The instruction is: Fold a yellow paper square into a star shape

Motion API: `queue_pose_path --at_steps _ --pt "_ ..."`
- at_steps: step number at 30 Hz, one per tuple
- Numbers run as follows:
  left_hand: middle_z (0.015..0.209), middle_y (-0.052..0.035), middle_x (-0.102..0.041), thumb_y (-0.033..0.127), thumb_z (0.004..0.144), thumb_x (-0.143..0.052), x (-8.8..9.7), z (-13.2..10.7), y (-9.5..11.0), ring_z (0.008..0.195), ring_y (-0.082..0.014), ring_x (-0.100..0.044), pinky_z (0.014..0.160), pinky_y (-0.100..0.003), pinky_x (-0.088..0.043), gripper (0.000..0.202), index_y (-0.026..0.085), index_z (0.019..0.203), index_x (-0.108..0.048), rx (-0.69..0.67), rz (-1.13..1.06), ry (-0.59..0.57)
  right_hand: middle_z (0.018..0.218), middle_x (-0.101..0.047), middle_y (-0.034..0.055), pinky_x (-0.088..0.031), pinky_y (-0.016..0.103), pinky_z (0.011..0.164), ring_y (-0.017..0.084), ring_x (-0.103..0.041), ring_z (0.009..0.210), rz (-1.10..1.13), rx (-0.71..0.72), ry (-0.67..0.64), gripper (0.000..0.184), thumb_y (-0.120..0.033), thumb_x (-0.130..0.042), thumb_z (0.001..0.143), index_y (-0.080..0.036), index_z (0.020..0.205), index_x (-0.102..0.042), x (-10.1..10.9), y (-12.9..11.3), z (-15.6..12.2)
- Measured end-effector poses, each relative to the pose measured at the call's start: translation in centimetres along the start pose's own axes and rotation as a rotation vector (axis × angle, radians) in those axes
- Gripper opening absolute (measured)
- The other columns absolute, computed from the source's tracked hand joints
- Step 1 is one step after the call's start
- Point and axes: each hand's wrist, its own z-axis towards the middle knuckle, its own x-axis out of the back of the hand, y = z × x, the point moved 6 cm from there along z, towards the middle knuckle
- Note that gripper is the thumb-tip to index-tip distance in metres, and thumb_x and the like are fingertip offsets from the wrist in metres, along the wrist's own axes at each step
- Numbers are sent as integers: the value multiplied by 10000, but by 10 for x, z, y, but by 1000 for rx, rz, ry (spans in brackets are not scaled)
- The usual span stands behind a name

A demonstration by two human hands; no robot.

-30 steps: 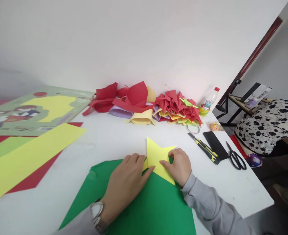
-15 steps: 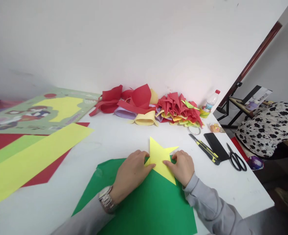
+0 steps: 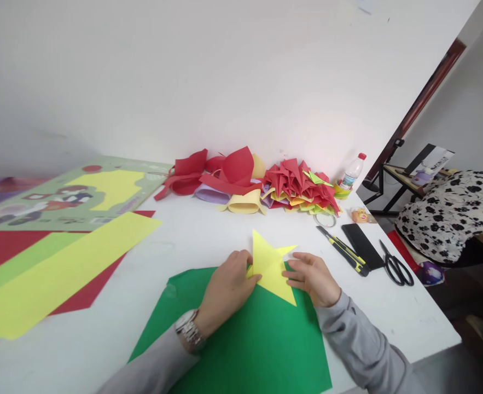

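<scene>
Between both hands (image 3: 228,291) (image 3: 314,278), a yellow star (image 3: 269,267), its left tip hidden.

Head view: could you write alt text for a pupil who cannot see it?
A person's left hand pinches the left side of a yellow paper star over a green sheet, while the right hand, loosely open, is at its right side. Coloured paper pieces lie behind on the white table; a cutter and black scissors lie to the right.

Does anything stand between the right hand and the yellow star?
Nothing visible does. The right hand is open at the right edge of the star; the left hand pinches its opposite side, and the green sheet lies partly beneath, not between.
</scene>
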Motion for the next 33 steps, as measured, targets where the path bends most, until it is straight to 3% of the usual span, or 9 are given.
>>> queue_pose_path --at_steps 3,6,12,18,21,24,28,30,33 --pt "946 -54 -643 232 693 -591 0 3 -5 903 -270 -618 780 -374 -451 207 216 881 -506 70 -113 -20 1033 -703 138 -557 351 735 248 -703 945 158 -35 16 465 -365 -713 692 -175 1096 -580 5 1 -3" --pt "855 -32 -682 242 634 -612 -3 8 -9 851 -276 -643 747 -368 -474 232 208 857 -559 114 -268 -84 970 -711 110 -549 351 714 236 -704 886 344 -112 -21 461 -346 -767 645 -192 1044 -594 5 6 -1" --pt "834 -61 -754 466 604 -710 -9 9 6 871 -300 -685 827 -413 -525 349 176 798 -709 77 -705 -379 734 -705 32 -420 212 500 144 -623 632 338 -80 -73 412 -303 -891 516 -162 841 -680 1 5 11" --pt "794 -75 -757 462 588 -825 -10 -10 22 794 -283 -700 839 -430 -538 361 167 783 -753 100 -913 -639 529 -641 -7 -460 273 526 155 -589 517 350 11 -213 373 -384 -933 444 -141 584 -686 -17 -7 -3" --pt "726 -48 -727 499 694 -754 -8 -12 21 693 -222 -670 729 -371 -552 318 184 735 -734 146 -1052 -601 612 -701 33 -507 318 579 195 -642 570 410 51 -204 396 -452 -915 484 -143 618 -707 -18 -10 -6" --pt "850 -43 -740 514 775 -656 -10 -11 20 776 -207 -672 724 -342 -548 313 218 835 -737 124 -1175 -537 649 -725 57 -536 343 623 208 -662 583 486 86 -152 414 -497 -893 520 -146 626 -702 -15 -12 -3" --pt "1089 -96 -737 325 621 -820 -31 -19 30 1053 -303 -658 897 -419 -535 447 187 1034 -721 93 -1282 -551 618 -723 61 -543 345 633 207 -662 573 546 111 -99 394 -476 -894 537 -145 606 -691 -15 -9 2" --pt "1167 -102 -717 347 641 -832 -42 -22 33 1157 -314 -617 1013 -448 -487 527 172 1118 -691 181 -1377 -466 643 -732 67 -538 335 631 206 -665 589 561 120 -95 385 -459 -897 539 -141 612 -694 -19 -5 2" --pt "1215 -103 -702 329 718 -806 -52 -24 29 1213 -289 -591 1055 -399 -475 481 164 1150 -675 420 -1501 -303 689 -746 79 -532 329 623 212 -670 610 571 118 -124 381 -434 -913 515 -135 624 -702 -25 -2 0"
